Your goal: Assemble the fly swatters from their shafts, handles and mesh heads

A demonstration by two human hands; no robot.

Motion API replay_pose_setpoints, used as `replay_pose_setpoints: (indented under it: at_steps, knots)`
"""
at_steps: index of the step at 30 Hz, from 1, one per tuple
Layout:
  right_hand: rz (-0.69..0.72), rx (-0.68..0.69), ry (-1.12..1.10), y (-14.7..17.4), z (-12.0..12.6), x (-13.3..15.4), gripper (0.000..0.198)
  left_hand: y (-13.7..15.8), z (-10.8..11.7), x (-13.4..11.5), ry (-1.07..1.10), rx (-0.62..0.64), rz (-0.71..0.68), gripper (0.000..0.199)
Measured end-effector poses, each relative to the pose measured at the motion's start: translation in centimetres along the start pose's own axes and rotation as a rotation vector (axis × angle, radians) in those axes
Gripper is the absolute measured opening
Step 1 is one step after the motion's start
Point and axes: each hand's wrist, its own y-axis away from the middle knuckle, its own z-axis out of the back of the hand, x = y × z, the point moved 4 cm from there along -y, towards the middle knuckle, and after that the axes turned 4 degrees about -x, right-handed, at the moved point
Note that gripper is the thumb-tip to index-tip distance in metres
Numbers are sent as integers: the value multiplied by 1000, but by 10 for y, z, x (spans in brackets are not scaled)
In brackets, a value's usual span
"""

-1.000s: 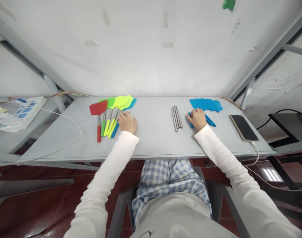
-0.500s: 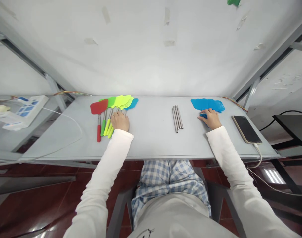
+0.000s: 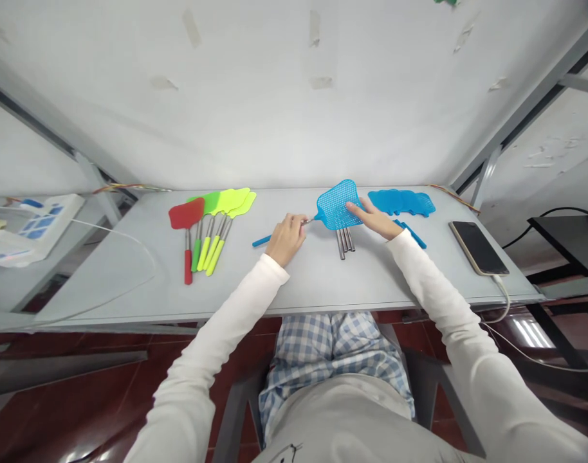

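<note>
A blue fly swatter (image 3: 339, 200) with a mesh head is held above the table's middle. My left hand (image 3: 287, 239) is wrapped round its metal shaft, and the blue handle end (image 3: 261, 242) sticks out to the left. My right hand (image 3: 378, 220) grips the right edge of the swatter's head, fingers over the mesh. Below the head lie several metal tubes (image 3: 342, 244), partly covered by it. Close to my right hand are blue handles (image 3: 414, 235), partly hidden by the wrist, and a row of blue swatter heads (image 3: 403, 202) behind it.
At the left lie a red fly swatter (image 3: 187, 238), a green one (image 3: 197, 244) and yellow ones (image 3: 220, 238), fanned out. A phone (image 3: 478, 247) on a charging cable lies at the right. A white power strip (image 3: 47, 228) and a cable (image 3: 125, 229) are far left.
My left hand has taken the blue fly swatter from the fan at the left and brought it to the middle. My right hand has left the blue handles and moved left onto the swatter's head.
</note>
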Motion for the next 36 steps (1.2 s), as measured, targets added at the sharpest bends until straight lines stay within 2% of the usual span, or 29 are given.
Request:
replay_pose_setpoints:
  at_steps: [3, 6, 9, 12, 20, 30, 36]
  knots:
    - [23, -7, -260, -5, 3, 10, 42, -21, -4, -7, 39, -38, -35, 37]
    - [27, -122, -344, -5, 8, 9, 41, -37, -14, -15, 70, -26, -68, 38]
    - [32, -192, -312, -2, 10, 3, 40, -44, -25, -20, 50, 30, -83, 40]
    - [93, -199, -270, -1, 12, -1, 37, -42, -30, -18, 23, 58, -93, 41]
    - [66, -214, -253, -7, 14, -12, 40, -41, -22, -8, -55, -4, -60, 41]
    - [153, -291, -192, -5, 24, -3, 55, -41, -17, -14, -15, -70, -22, 39]
    - [140, -322, -198, -6, 30, -5, 44, -42, -17, -8, -31, -94, -33, 38]
